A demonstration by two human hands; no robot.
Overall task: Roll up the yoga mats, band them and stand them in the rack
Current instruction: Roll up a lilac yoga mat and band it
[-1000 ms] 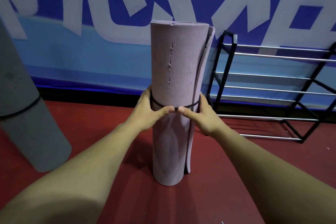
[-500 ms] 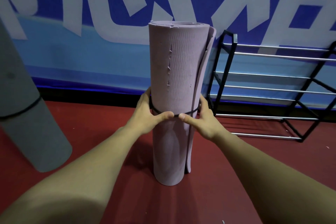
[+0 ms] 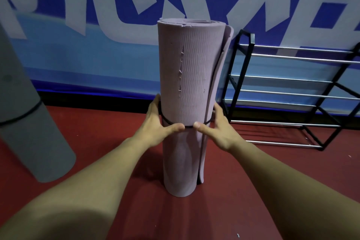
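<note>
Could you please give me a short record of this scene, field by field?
purple mat: rolled, standing upright on the red floor
black band: round the purple mat, below its middle
left hand: grips the mat at the band, thumb on it
right hand: grips it likewise from the other side
grey mat: at left, rolled, banded, tilted
rack: at right by the wall, purple mat not in it

Open red floor (image 3: 97, 126) between grey mat (image 3: 29, 122) and upright purple mat (image 3: 187, 74) (black rack (image 3: 282, 78) just beside, right).
</note>
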